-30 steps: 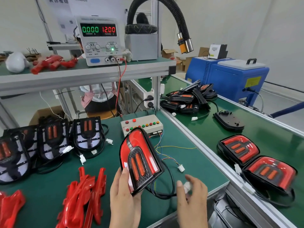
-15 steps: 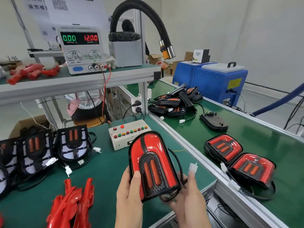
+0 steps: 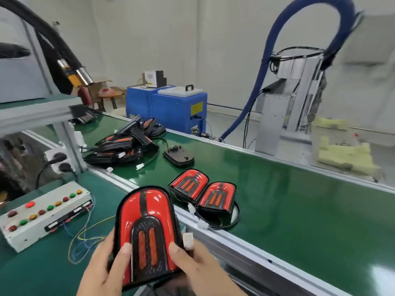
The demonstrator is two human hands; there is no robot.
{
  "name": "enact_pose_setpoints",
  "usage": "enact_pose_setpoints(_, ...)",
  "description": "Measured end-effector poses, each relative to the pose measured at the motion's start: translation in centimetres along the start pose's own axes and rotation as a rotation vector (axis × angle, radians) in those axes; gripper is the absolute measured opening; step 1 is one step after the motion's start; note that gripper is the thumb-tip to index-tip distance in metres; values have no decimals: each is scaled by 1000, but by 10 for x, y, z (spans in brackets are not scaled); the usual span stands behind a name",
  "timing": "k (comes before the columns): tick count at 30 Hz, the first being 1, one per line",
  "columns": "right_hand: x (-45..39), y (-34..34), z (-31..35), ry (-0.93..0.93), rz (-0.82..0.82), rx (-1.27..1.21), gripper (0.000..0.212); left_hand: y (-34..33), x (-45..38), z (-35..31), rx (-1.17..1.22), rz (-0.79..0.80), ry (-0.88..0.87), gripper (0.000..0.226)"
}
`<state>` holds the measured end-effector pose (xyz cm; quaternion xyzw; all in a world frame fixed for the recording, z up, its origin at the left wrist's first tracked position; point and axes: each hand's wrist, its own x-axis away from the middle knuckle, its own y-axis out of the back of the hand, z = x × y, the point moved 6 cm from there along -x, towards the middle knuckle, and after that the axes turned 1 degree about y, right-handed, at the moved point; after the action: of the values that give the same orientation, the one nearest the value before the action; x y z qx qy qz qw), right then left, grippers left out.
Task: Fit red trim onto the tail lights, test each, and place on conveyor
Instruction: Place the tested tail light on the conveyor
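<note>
From the head camera, the only view, both hands carry one finished tail light low at about 6 o'clock, over the near edge of the green bench and just short of the metal rail that borders the conveyor. The left hand grasps the lamp's left edge with its thumb laid across the lens; the right hand grasps the right edge the same way, and a white connector stands up just beside its thumb, though I cannot tell whether the fingers pinch it or it merely rests there. Two trimmed lamps already lie on the belt at about 1 o'clock from the held one, touching each other, their leads and white plugs trailing toward the rail. The chief risk, I judge, is the loose cable: hidden under the lamp, it could snag on the rail as the lamp crosses. Set down too close, the lamp could knock the pair or tangle with their leads. Thumbs on glossy red trim may slip or leave smears. The test box sits at 10 o'clock with thin wires spilling toward the hands, another thing to catch.
</note>
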<state>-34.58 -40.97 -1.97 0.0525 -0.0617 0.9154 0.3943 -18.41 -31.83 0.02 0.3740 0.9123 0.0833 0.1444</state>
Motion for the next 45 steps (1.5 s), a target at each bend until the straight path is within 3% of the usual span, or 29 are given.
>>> enact_pose_setpoints(2,5,20,-10,-35,-115,-140,56,-23,-12,-9,-25,106,11,43)
enact_pose_setpoints(4,11,39,-20,-41,-260,-345,51,-52,-20,-16,-29,230,44,32)
enact_pose_setpoints(8,13,74,-22,31,-506,-632,40,-108,-24,-14,135,436,133,72)
enact_pose_setpoints(10,13,100,-24,57,-649,-611,34,-134,-19,-12,237,525,171,72)
enact_pose_setpoints(12,12,127,-29,62,-781,-577,32,-161,-9,-10,195,624,157,59)
enact_pose_setpoints(14,11,148,-31,64,-861,-562,33,-188,3,-4,146,704,143,63)
enact_pose_setpoints(22,11,188,-52,25,-904,-542,33,-247,23,11,55,827,184,61)
enact_pose_setpoints(37,-3,221,-69,-165,-874,-392,28,-266,28,23,68,861,258,63)
enact_pose_setpoints(41,-4,229,-69,-195,-913,-194,29,-272,30,26,72,887,288,67)
enact_pose_setpoints(45,-1,231,-56,-222,-988,259,44,-276,30,27,92,885,308,70)
